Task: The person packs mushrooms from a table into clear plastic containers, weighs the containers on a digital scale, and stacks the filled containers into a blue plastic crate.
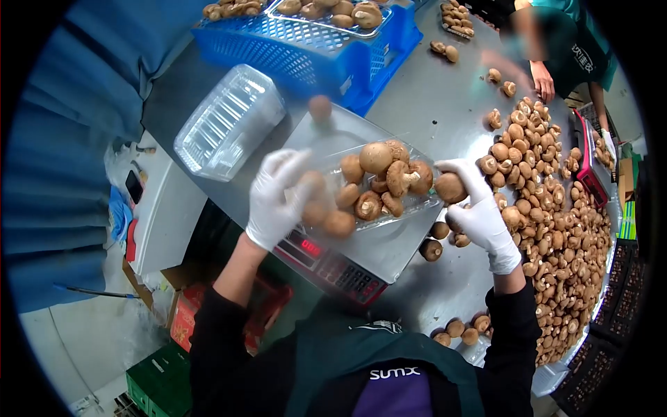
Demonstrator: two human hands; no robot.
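Note:
My left hand (pixel 278 198), in a white glove, is at the left end of a clear plastic tray (pixel 379 221) of mushrooms. Its fingers look apart and are somewhat smeared by motion, close to blurred mushrooms (pixel 339 224). At the tray's right end, my gloved right hand (pixel 479 219) has a brown mushroom (pixel 450 187) between thumb and fingers. Several more mushrooms (pixel 376 158) lie in the tray, some stem up. Beneath the tray is a scale (pixel 396 254) with a lit red display. One blurred mushroom (pixel 319 108) appears beyond the tray.
An empty clear tray (pixel 229 121) rests left of the scale. Behind it stands a blue crate (pixel 278 59) with filled trays on top. A large mushroom pile (pixel 556 236) covers the right side. Across the table, a co-worker's hand (pixel 542 81) is near another red scale (pixel 589 163).

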